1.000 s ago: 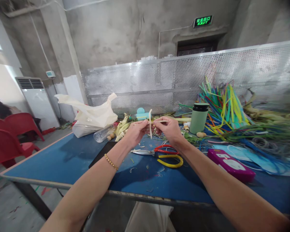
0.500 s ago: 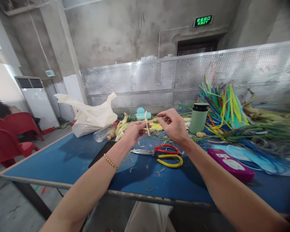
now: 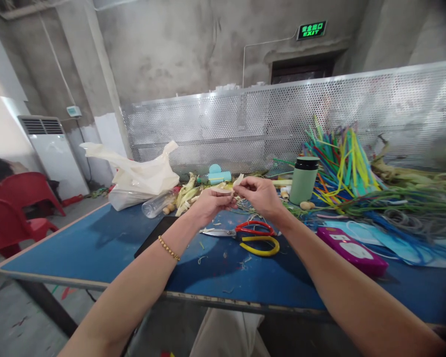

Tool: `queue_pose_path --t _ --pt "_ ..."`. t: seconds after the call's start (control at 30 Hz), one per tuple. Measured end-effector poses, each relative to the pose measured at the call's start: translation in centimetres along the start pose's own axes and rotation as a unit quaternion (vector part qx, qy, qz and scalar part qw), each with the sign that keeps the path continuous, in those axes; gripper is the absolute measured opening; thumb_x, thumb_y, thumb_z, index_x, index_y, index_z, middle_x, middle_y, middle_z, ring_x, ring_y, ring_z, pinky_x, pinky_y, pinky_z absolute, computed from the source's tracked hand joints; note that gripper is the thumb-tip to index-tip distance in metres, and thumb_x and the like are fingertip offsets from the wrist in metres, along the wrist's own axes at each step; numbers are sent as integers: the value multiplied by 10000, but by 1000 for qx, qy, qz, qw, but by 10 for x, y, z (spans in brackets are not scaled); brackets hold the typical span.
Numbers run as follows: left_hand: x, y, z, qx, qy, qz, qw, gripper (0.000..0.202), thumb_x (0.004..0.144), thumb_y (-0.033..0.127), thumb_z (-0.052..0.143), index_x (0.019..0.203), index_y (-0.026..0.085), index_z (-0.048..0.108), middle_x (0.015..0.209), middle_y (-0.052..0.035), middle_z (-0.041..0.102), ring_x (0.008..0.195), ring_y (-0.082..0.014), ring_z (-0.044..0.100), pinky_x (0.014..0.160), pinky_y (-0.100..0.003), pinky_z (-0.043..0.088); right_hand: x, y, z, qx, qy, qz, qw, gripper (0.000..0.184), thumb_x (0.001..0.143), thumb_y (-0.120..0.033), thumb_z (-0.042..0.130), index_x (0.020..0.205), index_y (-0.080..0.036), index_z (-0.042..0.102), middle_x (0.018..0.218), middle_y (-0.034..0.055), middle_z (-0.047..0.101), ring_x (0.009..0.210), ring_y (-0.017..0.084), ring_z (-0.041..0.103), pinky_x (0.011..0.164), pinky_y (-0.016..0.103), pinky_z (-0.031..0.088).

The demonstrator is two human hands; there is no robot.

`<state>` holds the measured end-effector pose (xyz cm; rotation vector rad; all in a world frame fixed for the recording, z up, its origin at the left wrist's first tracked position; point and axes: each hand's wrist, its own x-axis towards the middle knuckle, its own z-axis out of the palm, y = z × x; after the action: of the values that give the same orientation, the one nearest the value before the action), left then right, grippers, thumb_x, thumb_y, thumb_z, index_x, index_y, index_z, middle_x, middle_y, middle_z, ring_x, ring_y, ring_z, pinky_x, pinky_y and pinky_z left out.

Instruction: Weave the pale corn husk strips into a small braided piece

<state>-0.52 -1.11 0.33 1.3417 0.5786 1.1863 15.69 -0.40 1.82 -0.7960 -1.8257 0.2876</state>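
Both of my hands are raised above the blue table (image 3: 96, 248), close together. My left hand (image 3: 208, 203), with a bead bracelet on its wrist, pinches one end of a pale corn-husk strip (image 3: 226, 187). Fingers of my right hand (image 3: 258, 196) pinch the other end of the same strip, near its upturned tip. The strip lies bent between the two hands. Below them on the table rest scissors with red and yellow handles (image 3: 250, 235).
Behind the hands lie corn husks (image 3: 186, 196), a clear bottle (image 3: 156, 203), a white plastic bag (image 3: 141, 176) and a green cup (image 3: 304, 181). Coloured strips (image 3: 342, 168) pile at the right, with a magenta box (image 3: 353, 252). Red chairs (image 3: 15, 208) stand at the left.
The husk strip hung upright between my fingers a second ago. My right hand lifted, then came back down, and the strip is now folded low between both hands.
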Motion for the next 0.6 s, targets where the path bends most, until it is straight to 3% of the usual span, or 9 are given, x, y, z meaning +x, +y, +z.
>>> queue_pose_path --t 0.1,0.3,0.6 --pt "0 -1 1 -12 -6 4 1000 182 596 166 774 738 75 705 739 -108 670 680 -177 633 679 -315 434 0 1 -1 38 11 34 999 242 769 -366 603 669 -145 611 591 2 550 557 112 468 529 238 363" --pt "-2 0 4 -1 8 14 1000 241 568 170 787 775 75 708 714 -93 661 639 -168 622 641 -307 426 1 6 1 64 13 33 997 244 743 -370 616 663 -139 621 609 4 561 554 103 467 522 235 368" --pt "0 -2 3 -8 5 13 1000 184 579 151 760 733 82 686 684 -68 646 648 -156 608 647 -297 435 2 8 2 29 19 18 999 213 751 -327 608 670 -131 627 646 26 604 596 124 516 565 248 412"
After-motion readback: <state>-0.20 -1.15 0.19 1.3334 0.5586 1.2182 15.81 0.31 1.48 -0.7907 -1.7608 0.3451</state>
